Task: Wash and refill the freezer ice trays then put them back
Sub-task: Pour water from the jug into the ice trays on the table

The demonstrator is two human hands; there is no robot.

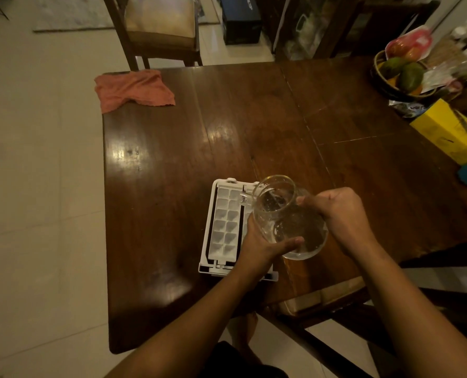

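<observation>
A white ice tray [225, 225] sits in its white frame [210, 214] near the front edge of a dark wooden table [172, 159]. Over the frame's right side a clear glass jug [287, 216] holding some water is tipped to the left, its spout above the tray's far end. My left hand [262, 245] cups the jug's underside, with the thumb across the glass. My right hand [336, 211] grips the jug from the right. The jug and my left hand hide the right part of the frame.
A pink cloth [133, 87] lies at the table's far left corner. A fruit basket [398, 73], a yellow box [450, 129] and packets crowd the right side. One chair [158, 28] stands behind the table, another chair [322, 298] at the front right.
</observation>
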